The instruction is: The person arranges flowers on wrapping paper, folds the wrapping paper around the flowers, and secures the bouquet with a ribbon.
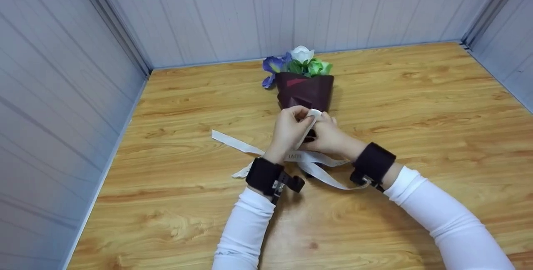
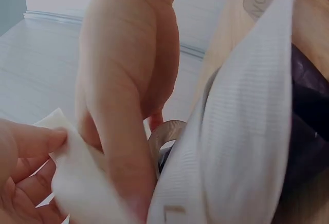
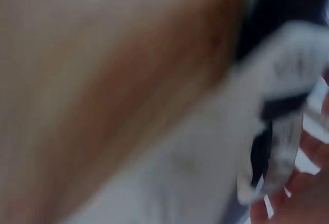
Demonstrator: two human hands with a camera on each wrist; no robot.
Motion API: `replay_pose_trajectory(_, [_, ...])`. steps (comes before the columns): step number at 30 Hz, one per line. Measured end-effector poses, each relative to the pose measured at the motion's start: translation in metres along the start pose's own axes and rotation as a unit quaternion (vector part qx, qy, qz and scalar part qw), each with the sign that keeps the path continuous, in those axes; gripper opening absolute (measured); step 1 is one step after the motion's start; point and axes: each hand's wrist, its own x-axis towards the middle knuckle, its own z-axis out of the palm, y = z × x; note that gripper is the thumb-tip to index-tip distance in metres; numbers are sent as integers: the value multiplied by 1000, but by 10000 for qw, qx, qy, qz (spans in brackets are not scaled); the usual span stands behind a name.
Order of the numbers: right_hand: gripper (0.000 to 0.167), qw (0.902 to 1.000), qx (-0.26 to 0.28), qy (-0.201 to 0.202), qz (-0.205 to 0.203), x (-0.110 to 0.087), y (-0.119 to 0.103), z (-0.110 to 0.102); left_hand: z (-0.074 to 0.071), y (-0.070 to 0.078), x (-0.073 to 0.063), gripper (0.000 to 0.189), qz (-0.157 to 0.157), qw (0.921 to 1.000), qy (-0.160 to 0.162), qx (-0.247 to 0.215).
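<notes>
A small bouquet point(image 1: 306, 88) in dark maroon wrapping lies on the table, with purple, white and green blooms at its far end. White printed ribbon point(image 1: 235, 141) runs around its narrow lower part, and loose tails spread to both sides. My left hand point(image 1: 287, 130) pinches a ribbon end between thumb and forefinger, seen closely in the left wrist view. Beside it, my right hand point(image 1: 331, 134) has its fingers curled at the ribbon over the bouquet's neck; its fingertips are partly hidden behind the ribbon. The right wrist view is blurred, with a ribbon loop point(image 3: 288, 147) by the fingers.
The wood-grain table point(image 1: 175, 203) is bounded by a pale panel wall point(image 1: 233, 16) at the back and others on both sides. A black strap with a small camera point(image 1: 266, 178) sits on the left wrist, another strap point(image 1: 374, 163) on the right.
</notes>
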Motion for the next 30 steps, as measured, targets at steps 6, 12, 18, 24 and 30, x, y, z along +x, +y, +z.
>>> replay_pose_trajectory(6, [89, 9958, -708, 66, 581, -6, -20, 13, -2, 0, 0, 10, 31, 10000, -23, -45])
replay_pose_trajectory(12, [96, 9883, -1271, -323, 775, -10, -27, 13, -4, -1, 0, 11, 37, 10000, -84, -6])
replay_pose_trajectory(18, [78, 9883, -1271, -177, 828, -10, -28, 7, -8, 1, 0, 10, 61, 9999, -86, -37])
replay_pose_trajectory(24, [96, 9846, -1289, -152, 1172, -13, -41, 14, -9, 0, -1, 10, -67, 9999, -101, -110])
replay_pose_trajectory(30, [62, 9898, -999, 233, 991, -14, -42, 16, -11, -2, 0, 10, -66, 9998, -34, -171])
